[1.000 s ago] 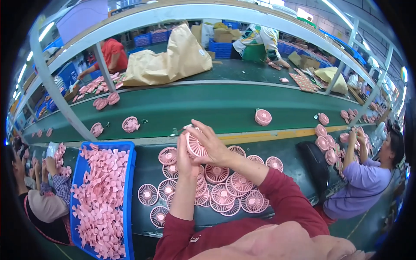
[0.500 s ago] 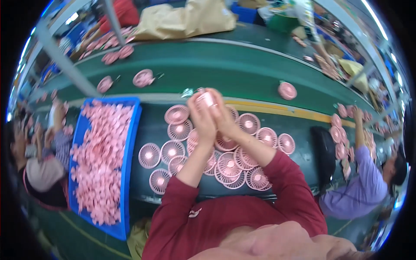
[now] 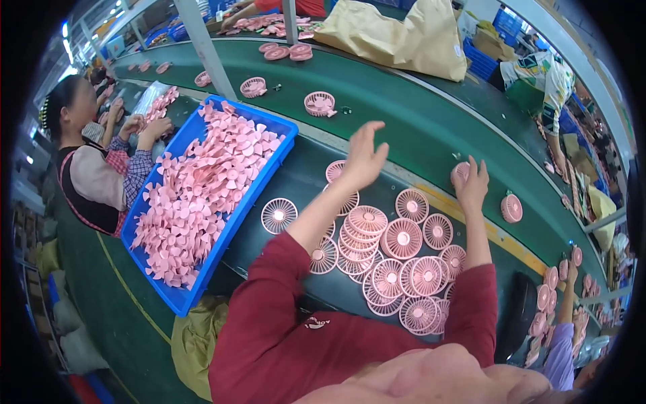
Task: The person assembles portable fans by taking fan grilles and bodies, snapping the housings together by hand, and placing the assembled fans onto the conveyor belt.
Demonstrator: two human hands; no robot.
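Observation:
My left hand (image 3: 367, 158) is raised over the belt's near edge, fingers spread, holding nothing. At the green conveyor belt (image 3: 397, 128), my right hand (image 3: 473, 185) has its thumb and fingers around a round pink fan cage (image 3: 461, 172), partly hidden behind them. A small green piece (image 3: 456, 156) shows at its far side. Below and between my forearms, many flat pink slotted fan covers (image 3: 402, 238) lie in overlapping piles on the dark worktable (image 3: 249, 252). A single cover (image 3: 279, 215) lies apart at the left.
A blue tray (image 3: 245, 225) heaped with pink fan blades (image 3: 195, 195) stands at my left. Other fan cages (image 3: 319, 103) sit on the belt, one (image 3: 511, 209) right of my right hand. A black object (image 3: 518, 313) borders the worktable at right. Co-workers sit on both sides.
My hands, together around a pink part before, have parted. The left now opens empty; the right has moved rightward to the belt with the fan cage. The view has turned left.

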